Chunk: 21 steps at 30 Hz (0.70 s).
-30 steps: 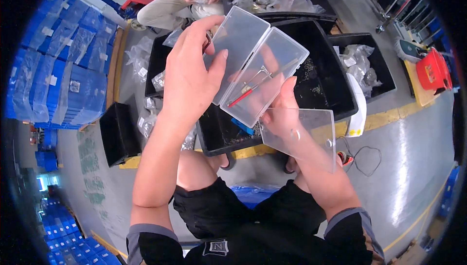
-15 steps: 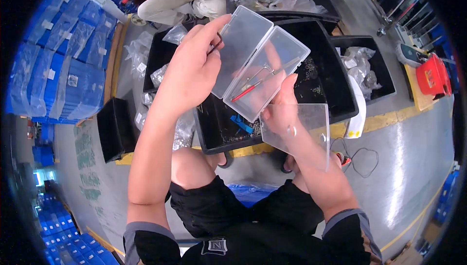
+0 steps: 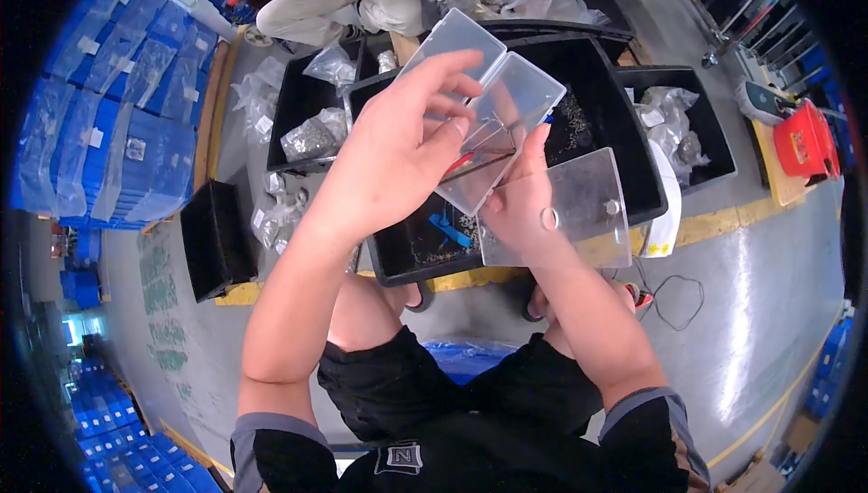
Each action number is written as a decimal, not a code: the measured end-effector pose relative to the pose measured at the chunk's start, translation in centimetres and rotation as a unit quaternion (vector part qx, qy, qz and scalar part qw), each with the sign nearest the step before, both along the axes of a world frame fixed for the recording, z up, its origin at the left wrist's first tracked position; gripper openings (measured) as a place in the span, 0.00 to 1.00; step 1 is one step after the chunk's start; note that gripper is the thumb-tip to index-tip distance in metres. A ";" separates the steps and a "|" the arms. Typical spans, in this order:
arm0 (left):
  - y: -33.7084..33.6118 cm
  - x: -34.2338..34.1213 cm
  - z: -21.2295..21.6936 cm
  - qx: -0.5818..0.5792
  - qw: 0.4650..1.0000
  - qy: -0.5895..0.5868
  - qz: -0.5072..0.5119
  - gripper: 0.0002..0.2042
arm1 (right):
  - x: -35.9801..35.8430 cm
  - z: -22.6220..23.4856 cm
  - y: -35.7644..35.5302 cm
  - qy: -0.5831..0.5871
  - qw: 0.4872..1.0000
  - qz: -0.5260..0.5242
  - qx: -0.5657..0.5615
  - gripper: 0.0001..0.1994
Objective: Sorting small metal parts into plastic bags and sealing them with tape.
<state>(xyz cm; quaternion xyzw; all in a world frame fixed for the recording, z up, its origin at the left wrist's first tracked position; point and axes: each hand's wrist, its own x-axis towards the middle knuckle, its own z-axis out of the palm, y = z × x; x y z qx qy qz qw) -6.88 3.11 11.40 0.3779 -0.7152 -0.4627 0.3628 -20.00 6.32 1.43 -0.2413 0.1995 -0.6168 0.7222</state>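
My right hand (image 3: 523, 199) holds up a hinged clear plastic box (image 3: 533, 86) from below, its lid (image 3: 464, 32) swung open to the left. Inside lie a red slim tool (image 3: 462, 163) and thin metal pieces. A separate clear flat panel (image 3: 588, 190) with round holes rests along my right palm and wrist. Reaching over the box, my left hand (image 3: 402, 136) has its fingers bent and thumb closed in. From under that thumb a slim dark tool (image 3: 489, 161) points into the box; its exact kind is unclear.
Beneath my hands is a black tub (image 3: 624, 158) with small loose bits and a blue piece (image 3: 449, 230). Black bins with plastic bags (image 3: 312, 136) stand around it. A person (image 3: 334, 4) sits across. Blue crates (image 3: 136, 145) are stacked left; a red container (image 3: 805, 140) stands right.
My left hand has moved right and over the box from the lid's left edge, bringing the dark tool inside. The clear panel on my right wrist has tilted upward.
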 end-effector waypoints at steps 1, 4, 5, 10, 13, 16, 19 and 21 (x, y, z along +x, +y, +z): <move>-0.1 0.0 0.4 -0.024 0.997 -0.070 0.000 0.21 | 0.0 0.4 0.1 0.007 1.000 -0.001 0.009 0.39; -0.1 -0.2 0.1 -0.116 0.973 -0.199 0.020 0.15 | 0.1 1.0 0.3 0.012 1.000 -0.001 0.016 0.38; -0.2 -0.2 -0.2 -0.181 0.948 -0.257 0.038 0.11 | 0.1 1.0 0.4 0.012 1.000 -0.001 0.015 0.38; -0.7 -0.1 -1.2 -0.289 0.901 -0.322 0.042 0.09 | -0.2 -1.3 0.0 0.032 0.999 0.017 0.004 0.37; -1.1 -0.1 -1.7 -0.303 0.883 -0.356 0.046 0.07 | -0.3 -1.6 0.0 0.039 0.998 0.044 -0.006 0.37; -1.3 -0.6 -1.8 -0.330 0.862 -0.383 0.044 0.05 | -0.3 -1.7 -0.2 0.052 0.998 0.033 -0.011 0.36; -1.5 -1.0 -2.5 -0.367 0.834 -0.409 0.041 0.04 | 0.1 -2.4 -0.7 0.066 0.998 0.011 -0.016 0.36; -1.6 -0.8 -2.7 -0.392 0.814 -0.427 0.039 0.04 | 0.1 -2.5 -0.9 0.071 0.997 0.000 -0.019 0.36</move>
